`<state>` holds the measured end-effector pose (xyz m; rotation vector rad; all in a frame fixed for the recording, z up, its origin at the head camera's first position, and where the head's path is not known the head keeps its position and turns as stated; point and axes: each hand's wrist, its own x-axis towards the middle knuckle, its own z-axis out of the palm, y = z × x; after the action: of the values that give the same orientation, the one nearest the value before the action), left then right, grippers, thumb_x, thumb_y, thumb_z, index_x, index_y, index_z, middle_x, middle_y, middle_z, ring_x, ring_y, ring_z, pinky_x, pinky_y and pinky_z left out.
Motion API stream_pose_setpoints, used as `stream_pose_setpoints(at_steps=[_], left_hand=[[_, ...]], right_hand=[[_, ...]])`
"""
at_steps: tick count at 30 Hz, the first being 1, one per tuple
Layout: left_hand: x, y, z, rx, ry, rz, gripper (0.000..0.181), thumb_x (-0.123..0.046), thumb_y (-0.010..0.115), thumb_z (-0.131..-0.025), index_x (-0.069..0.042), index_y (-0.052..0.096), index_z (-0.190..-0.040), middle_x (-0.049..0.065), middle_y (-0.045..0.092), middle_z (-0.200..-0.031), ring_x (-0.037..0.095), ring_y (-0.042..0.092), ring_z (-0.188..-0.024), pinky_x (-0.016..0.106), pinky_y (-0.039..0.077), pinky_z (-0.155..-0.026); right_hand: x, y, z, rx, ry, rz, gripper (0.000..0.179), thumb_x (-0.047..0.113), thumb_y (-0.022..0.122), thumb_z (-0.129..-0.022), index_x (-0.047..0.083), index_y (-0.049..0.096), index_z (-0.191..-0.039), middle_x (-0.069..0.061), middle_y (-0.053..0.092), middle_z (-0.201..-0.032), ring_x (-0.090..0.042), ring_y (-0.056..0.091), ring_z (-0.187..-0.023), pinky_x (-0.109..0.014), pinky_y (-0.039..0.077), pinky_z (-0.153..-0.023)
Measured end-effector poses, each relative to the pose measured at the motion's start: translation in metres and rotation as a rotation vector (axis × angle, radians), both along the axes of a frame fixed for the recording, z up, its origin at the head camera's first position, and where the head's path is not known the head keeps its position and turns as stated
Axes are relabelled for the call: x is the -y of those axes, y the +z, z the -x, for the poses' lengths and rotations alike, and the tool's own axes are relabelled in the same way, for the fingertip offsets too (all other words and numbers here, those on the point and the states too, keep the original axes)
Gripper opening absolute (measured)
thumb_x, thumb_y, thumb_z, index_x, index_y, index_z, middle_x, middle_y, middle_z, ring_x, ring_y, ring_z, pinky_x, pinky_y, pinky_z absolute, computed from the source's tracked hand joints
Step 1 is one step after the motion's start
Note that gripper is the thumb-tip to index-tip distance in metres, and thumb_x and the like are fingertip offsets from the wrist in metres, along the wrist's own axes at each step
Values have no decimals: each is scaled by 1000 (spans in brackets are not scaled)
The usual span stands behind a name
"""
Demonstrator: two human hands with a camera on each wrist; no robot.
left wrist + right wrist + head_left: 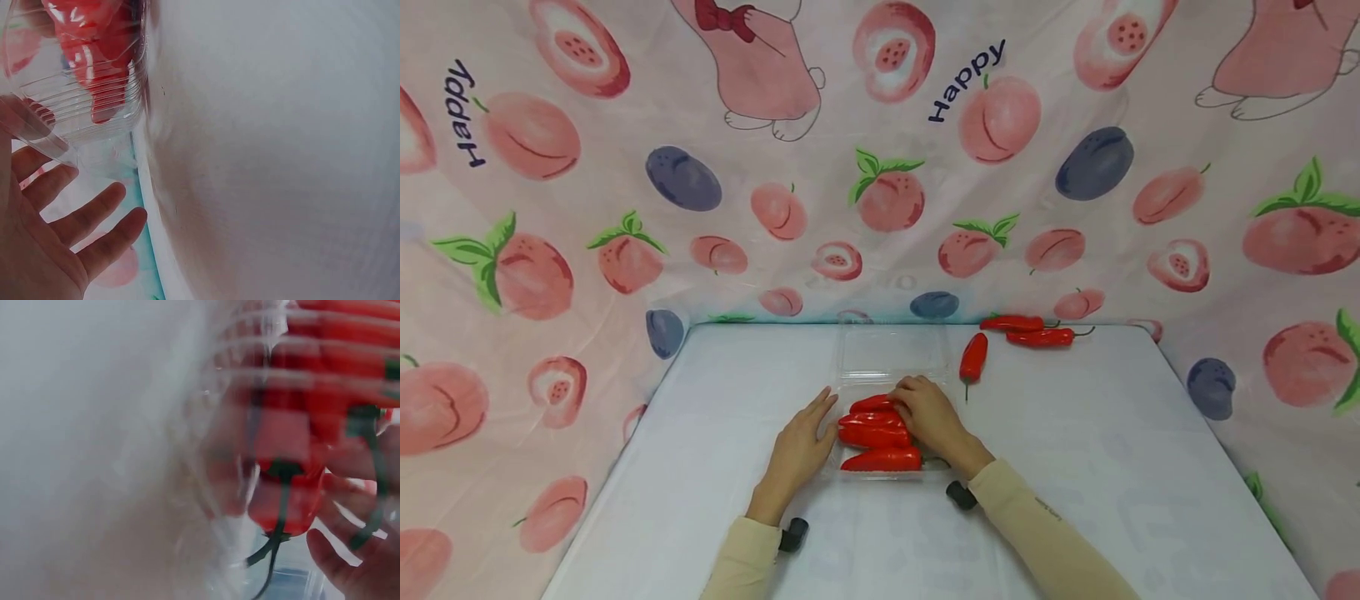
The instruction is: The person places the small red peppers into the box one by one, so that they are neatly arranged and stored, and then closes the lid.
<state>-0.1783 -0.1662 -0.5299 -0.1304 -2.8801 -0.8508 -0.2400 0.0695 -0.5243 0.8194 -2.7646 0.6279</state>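
Observation:
Several glossy red chili peppers [880,436] lie crosswise in a clear plastic clamshell box [880,476], their stems to the right. Its lid [892,350] is folded back, away from me. At the left side of the box is my left hand [803,446], its fingers spread, the thumb near the box wall and nothing held. In the left wrist view that hand [59,215] shows loose fingers beside the ribbed box. My right hand [928,417] bends over the far right of the box and holds the stem end of the farthest pepper [871,403], which it partly hides.
Right of the lid, one red chili pepper [973,358] lies with its stem toward me. Two further peppers [1041,337] rest at the table's back edge. A fruit-patterned cloth [820,208] hangs behind the white table [1075,467].

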Motion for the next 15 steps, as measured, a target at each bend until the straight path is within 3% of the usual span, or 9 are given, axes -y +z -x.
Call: stream_pose_setpoints(at_steps=[4, 10, 15], left_hand=[[-1, 0, 0, 3, 2, 2, 49, -27, 58, -95, -22, 52, -143, -4, 45, -154, 29, 53, -134, 53, 49, -103], [0, -1, 1, 6, 1, 14, 49, -27, 58, -95, -22, 52, -144, -4, 44, -154, 29, 53, -133, 53, 49, -103], [1, -2, 1, 3, 2, 17, 50, -27, 59, -95, -21, 52, -144, -3, 44, -154, 29, 53, -134, 52, 49, -103]], right_hand=[[-2, 6, -2, 34, -15, 33, 20, 17, 70, -89, 15, 73, -109, -1, 67, -107, -18, 60, -98, -35, 57, -90], [-6, 21, -7, 158, -50, 115, 23, 20, 69, -91, 17, 70, -114, -2, 66, -116, -20, 60, -109, -38, 56, -95], [-11, 31, -8, 178, -40, 207, 24, 19, 68, -91, 18, 69, -115, -2, 66, -117, -21, 61, -111, -39, 57, -95]])
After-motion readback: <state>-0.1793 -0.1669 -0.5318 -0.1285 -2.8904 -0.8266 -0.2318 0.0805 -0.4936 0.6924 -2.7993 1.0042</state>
